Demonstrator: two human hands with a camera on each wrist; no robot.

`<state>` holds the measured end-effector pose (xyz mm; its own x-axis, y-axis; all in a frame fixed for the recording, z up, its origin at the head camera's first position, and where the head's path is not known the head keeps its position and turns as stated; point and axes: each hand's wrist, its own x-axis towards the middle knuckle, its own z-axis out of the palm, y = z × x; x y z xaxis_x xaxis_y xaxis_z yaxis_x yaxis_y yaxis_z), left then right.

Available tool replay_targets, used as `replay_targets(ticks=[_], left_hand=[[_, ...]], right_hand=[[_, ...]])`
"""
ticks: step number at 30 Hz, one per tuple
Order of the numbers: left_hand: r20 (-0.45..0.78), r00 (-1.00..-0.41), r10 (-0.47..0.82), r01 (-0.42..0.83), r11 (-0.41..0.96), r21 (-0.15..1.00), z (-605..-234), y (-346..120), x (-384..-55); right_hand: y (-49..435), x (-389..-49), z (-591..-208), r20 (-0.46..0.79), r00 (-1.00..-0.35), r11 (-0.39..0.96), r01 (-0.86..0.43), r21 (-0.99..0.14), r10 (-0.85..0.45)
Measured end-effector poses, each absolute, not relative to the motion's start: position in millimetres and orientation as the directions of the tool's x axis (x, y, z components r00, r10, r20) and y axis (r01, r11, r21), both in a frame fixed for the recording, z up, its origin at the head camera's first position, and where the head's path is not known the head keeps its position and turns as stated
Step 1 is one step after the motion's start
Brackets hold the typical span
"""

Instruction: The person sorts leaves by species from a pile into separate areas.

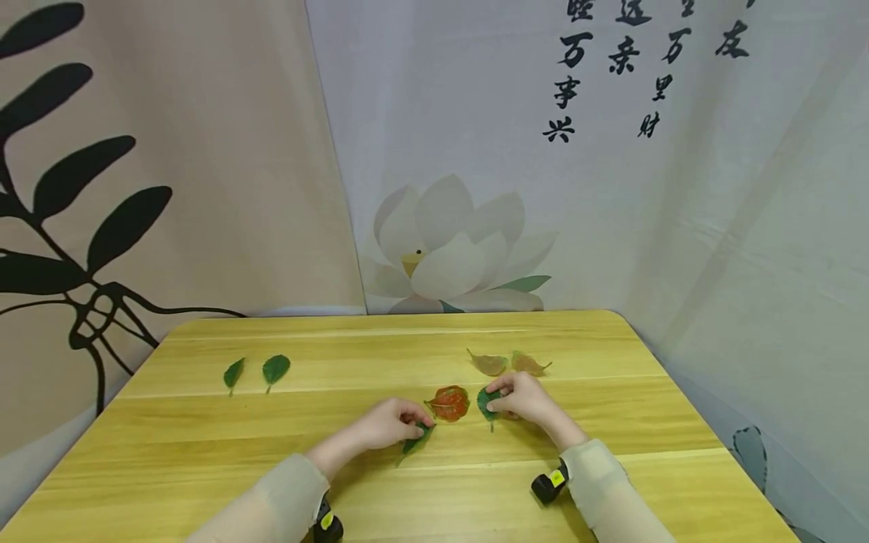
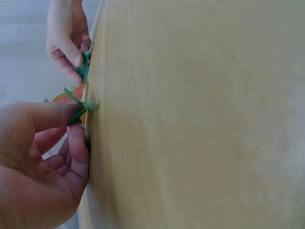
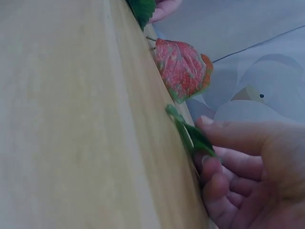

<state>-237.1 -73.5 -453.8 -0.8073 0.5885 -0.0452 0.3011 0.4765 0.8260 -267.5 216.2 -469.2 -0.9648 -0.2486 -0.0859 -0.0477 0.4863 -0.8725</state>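
Observation:
Low in the middle of the head view, my left hand (image 1: 396, 424) pinches a green leaf (image 1: 416, 441) between thumb and fingers, its stem pointing toward me. My right hand (image 1: 524, 397) pinches another green leaf (image 1: 485, 406) by its right side, close over the table. Between the two hands lies a red leaf (image 1: 449, 403) with a green edge. In the right wrist view, the right thumb and fingers grip the green leaf (image 3: 199, 139), and the red leaf (image 3: 183, 69) is just beyond it. The left wrist view shows the left hand's leaf (image 2: 78, 114) at the fingertips.
Two yellowish-brown leaves (image 1: 489, 365) lie behind the right hand. Farther left on the wooden table (image 1: 204, 467) are two more green leaves (image 1: 275, 368), set apart from each other. A printed curtain (image 1: 468, 151) hangs behind the table's back edge.

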Motion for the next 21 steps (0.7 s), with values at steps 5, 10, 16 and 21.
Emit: replay_targets(ticks=[5, 10, 16, 21], left_hand=[[-0.038, -0.814, 0.58, 0.304, 0.481, 0.822, -451, -72, -235], [-0.017, -0.812, 0.583, 0.319, 0.468, 0.824, -447, -73, -234], [0.017, -0.819, 0.574, 0.357, 0.485, 0.798, -436, -86, -238], [0.043, -0.84, 0.54, 0.373, 0.519, 0.769, -426, -106, -247]], right_hand=[[219, -267, -467, -0.096, -0.958, 0.474, -0.046, -0.88, -0.272], [220, -267, -467, -0.1, -0.956, 0.477, -0.045, -0.878, -0.275], [219, -267, -468, -0.103, -0.955, 0.465, -0.04, -0.884, -0.279], [219, -267, -468, -0.096, -0.955, 0.466, -0.049, -0.883, -0.282]])
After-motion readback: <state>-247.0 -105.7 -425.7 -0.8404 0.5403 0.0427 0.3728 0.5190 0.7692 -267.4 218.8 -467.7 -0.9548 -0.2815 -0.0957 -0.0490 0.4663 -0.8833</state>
